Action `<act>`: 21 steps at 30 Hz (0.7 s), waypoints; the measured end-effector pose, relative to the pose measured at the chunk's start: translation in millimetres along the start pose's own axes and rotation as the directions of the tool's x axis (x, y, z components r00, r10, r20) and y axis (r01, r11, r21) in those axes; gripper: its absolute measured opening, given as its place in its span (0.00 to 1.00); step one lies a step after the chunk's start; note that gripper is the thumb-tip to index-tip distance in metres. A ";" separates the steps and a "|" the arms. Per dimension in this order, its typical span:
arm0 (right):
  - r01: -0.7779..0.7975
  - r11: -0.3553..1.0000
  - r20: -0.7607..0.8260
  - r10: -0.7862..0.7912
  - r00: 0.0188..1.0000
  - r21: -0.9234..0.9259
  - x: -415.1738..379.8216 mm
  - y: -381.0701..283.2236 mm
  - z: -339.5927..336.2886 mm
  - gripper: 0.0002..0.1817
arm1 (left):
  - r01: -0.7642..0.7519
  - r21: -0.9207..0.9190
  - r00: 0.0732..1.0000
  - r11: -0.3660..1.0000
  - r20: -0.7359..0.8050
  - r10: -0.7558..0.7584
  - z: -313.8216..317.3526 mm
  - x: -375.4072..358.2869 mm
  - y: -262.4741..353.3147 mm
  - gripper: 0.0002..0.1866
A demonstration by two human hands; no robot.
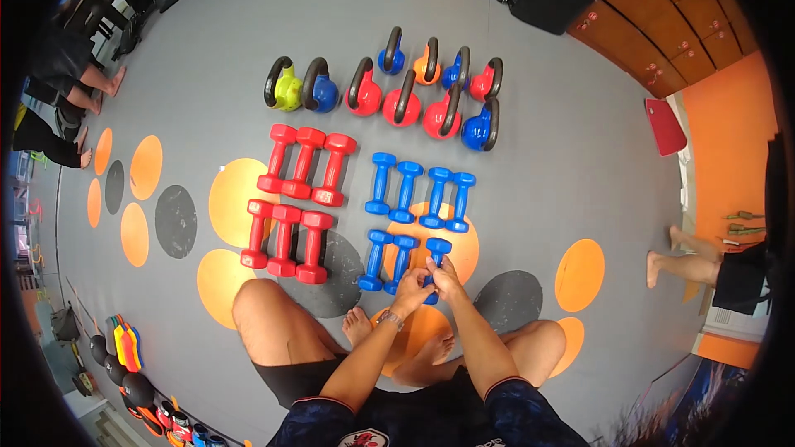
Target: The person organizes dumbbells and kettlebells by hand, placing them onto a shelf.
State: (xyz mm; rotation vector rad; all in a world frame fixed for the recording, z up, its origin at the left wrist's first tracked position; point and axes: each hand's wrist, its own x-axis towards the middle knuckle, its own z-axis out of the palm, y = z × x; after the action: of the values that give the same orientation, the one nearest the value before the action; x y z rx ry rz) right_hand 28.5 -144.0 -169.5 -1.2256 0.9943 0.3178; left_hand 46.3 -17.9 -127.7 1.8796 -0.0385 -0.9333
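Note:
A blue dumbbell (438, 246) lies in front of me at the right end of the nearer blue row. My left hand (410, 291), with a watch at the wrist, has its fingers curled in at the handle from the left. My right hand (445, 278) closes on the same handle from the right, covering part of it. Just left of my hands lie two more blue dumbbells, one (402, 261) close by and another (375, 261) farther left. Several blue dumbbells (406, 192) form a row beyond.
Red dumbbells (313, 248) lie in two rows on the left. Behind stand several kettlebells (401, 108) in blue, red, orange and yellow-green. The grey floor (546, 157) carries orange and black circles. Other people's legs (687, 265) show at right and left. Wooden drawers (654, 16) stand far right.

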 end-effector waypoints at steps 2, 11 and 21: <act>-0.010 1.000 0.021 0.009 1.000 0.025 -34.0 -31.9 -1.4 0.13 | -0.043 -0.035 0.998 0.998 -0.046 0.041 -7.3 -11.1 12.6 0.25; -0.013 0.988 0.082 0.000 0.997 0.153 -221.0 -187.8 0.1 0.17 | 0.391 -0.473 0.917 0.790 0.278 -0.287 -75.1 -161.0 174.6 0.28; 0.219 0.975 0.187 -0.208 0.960 -0.037 -500.4 -381.8 4.6 0.30 | 0.585 -0.778 0.808 0.227 0.584 -0.081 -143.6 -306.8 360.9 0.25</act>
State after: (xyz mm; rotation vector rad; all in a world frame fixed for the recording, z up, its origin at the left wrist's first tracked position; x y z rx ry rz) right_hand 10.7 -130.5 459.6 -1.3182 0.6923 0.2839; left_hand 48.9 35.1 364.4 0.4717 0.6055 -1.2696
